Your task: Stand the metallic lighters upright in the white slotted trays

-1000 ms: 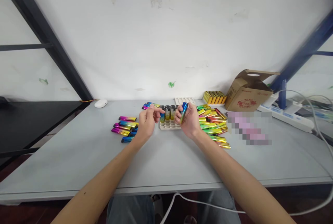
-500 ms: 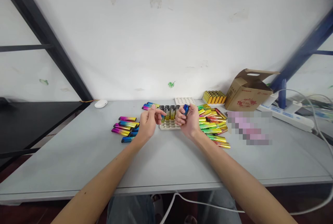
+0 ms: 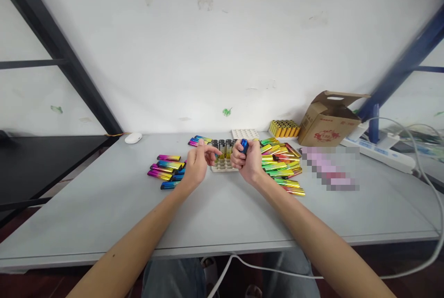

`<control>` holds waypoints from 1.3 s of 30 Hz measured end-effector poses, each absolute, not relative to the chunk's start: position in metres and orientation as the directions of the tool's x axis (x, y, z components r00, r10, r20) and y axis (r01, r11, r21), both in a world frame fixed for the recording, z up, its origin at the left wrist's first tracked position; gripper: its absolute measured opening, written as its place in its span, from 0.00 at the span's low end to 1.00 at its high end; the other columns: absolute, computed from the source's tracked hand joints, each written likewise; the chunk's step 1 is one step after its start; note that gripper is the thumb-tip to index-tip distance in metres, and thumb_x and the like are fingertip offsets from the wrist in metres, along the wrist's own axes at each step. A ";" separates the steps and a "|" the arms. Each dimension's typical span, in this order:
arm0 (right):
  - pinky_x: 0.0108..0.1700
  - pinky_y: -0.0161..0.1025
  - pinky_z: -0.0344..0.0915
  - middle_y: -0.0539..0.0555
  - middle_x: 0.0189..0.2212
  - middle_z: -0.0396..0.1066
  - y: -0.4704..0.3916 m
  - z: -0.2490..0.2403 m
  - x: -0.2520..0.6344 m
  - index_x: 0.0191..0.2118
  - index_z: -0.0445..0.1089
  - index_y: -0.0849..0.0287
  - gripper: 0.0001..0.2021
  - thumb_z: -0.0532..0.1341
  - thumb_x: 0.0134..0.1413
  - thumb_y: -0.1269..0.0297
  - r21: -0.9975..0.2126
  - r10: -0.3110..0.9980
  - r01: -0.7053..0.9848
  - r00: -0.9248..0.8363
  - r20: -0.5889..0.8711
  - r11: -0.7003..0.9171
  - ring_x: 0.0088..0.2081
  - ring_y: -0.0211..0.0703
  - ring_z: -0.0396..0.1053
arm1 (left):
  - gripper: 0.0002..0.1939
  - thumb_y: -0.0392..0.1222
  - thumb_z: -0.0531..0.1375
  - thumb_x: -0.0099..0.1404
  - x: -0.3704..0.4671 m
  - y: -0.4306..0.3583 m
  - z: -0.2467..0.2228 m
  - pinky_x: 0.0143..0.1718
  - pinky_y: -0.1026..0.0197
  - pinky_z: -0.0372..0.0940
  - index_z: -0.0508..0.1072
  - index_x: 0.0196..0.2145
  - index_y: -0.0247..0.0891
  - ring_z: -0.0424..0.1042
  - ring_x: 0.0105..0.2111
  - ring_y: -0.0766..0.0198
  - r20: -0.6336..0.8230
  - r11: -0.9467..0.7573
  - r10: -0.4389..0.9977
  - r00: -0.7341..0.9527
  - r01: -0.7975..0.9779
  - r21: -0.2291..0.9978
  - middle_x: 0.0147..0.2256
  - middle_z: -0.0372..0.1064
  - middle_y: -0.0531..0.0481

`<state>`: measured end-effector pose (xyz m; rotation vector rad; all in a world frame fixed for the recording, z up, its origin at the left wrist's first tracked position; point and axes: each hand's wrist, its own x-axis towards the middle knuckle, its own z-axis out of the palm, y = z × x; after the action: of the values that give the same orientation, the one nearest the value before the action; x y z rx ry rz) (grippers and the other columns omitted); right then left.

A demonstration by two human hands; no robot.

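Observation:
My right hand (image 3: 249,161) is wrapped around a shiny blue lighter (image 3: 244,146), upright, with only its upper end showing above the fist. My left hand (image 3: 198,164) hovers at the left of a white tray (image 3: 225,167) with holes, its index finger stretched toward it and the other fingers loosely bent; I see nothing in it. Several clear yellowish lighters with black tops (image 3: 228,146) stand in the tray between my hands. Several metallic pink, yellow and blue lighters (image 3: 169,165) lie left of my left hand. Green, gold and red metallic pieces (image 3: 282,173) are heaped beside my right hand.
Behind stand another white holed tray (image 3: 245,134) and a block of yellow cylinders (image 3: 284,128). An open cardboard box (image 3: 321,129), a power strip (image 3: 381,154) and a blurred pink item (image 3: 328,168) are at right. A white case (image 3: 133,138) lies back left.
My right fist has turned and closed further over the blue lighter, which now stands more upright. My left hand has barely moved.

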<state>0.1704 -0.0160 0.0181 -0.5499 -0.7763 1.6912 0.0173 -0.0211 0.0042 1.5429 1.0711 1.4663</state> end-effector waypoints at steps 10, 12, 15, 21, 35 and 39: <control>0.16 0.29 0.42 0.42 0.14 0.42 -0.014 0.008 0.168 0.22 0.52 0.55 0.12 0.44 0.53 0.60 -0.813 0.946 -0.568 -0.315 0.071 -0.128 0.15 0.32 0.34 | 0.36 0.64 0.43 0.69 0.015 -0.021 0.005 0.23 0.63 0.60 0.76 0.23 0.35 0.64 0.19 0.67 0.395 -0.393 0.918 -0.014 0.087 0.915 0.18 0.63 0.50; 0.17 0.29 0.41 0.42 0.14 0.43 -0.013 0.004 0.167 0.22 0.53 0.56 0.12 0.44 0.54 0.59 -0.848 0.944 -0.525 -0.312 0.105 -0.079 0.16 0.31 0.34 | 0.36 0.64 0.43 0.69 0.015 -0.022 0.005 0.23 0.62 0.59 0.76 0.23 0.35 0.64 0.19 0.67 0.400 -0.397 0.916 -0.020 0.085 0.914 0.18 0.63 0.50; 0.18 0.29 0.40 0.42 0.15 0.43 -0.013 -0.002 0.166 0.23 0.54 0.56 0.14 0.47 0.55 0.56 -0.885 0.941 -0.466 -0.294 0.165 0.009 0.16 0.31 0.35 | 0.36 0.64 0.44 0.69 0.015 -0.023 0.007 0.23 0.62 0.59 0.75 0.22 0.35 0.64 0.19 0.67 0.400 -0.396 0.916 -0.037 0.088 0.914 0.18 0.63 0.50; 0.19 0.31 0.42 0.43 0.14 0.45 -0.016 0.001 0.164 0.23 0.56 0.56 0.19 0.50 0.55 0.47 -0.885 0.941 -0.459 -0.262 0.215 0.074 0.16 0.31 0.38 | 0.35 0.62 0.44 0.69 0.014 -0.023 0.009 0.23 0.62 0.58 0.75 0.21 0.36 0.63 0.19 0.67 0.421 -0.413 0.905 -0.061 0.105 0.905 0.17 0.62 0.50; 0.24 0.34 0.57 0.47 0.23 0.66 -0.013 -0.005 0.164 0.34 0.62 0.55 0.16 0.51 0.60 0.47 -0.906 0.913 -0.381 -0.275 0.301 0.184 0.20 0.36 0.59 | 0.33 0.61 0.45 0.70 0.012 -0.021 0.005 0.24 0.61 0.57 0.76 0.22 0.37 0.63 0.20 0.66 0.462 -0.450 0.883 -0.082 0.133 0.883 0.18 0.62 0.50; 0.30 0.36 0.61 0.49 0.25 0.66 -0.015 -0.001 0.164 0.31 0.65 0.55 0.19 0.52 0.61 0.45 -0.920 0.913 -0.279 -0.224 0.342 0.276 0.25 0.39 0.62 | 0.34 0.61 0.44 0.70 0.012 -0.020 0.004 0.24 0.62 0.57 0.76 0.21 0.37 0.63 0.21 0.66 0.484 -0.466 0.868 -0.112 0.153 0.871 0.18 0.62 0.50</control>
<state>0.1644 -0.0152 -0.0013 -0.6542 -1.3490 1.2599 0.0117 -0.0203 0.0044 1.5961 1.1359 1.6304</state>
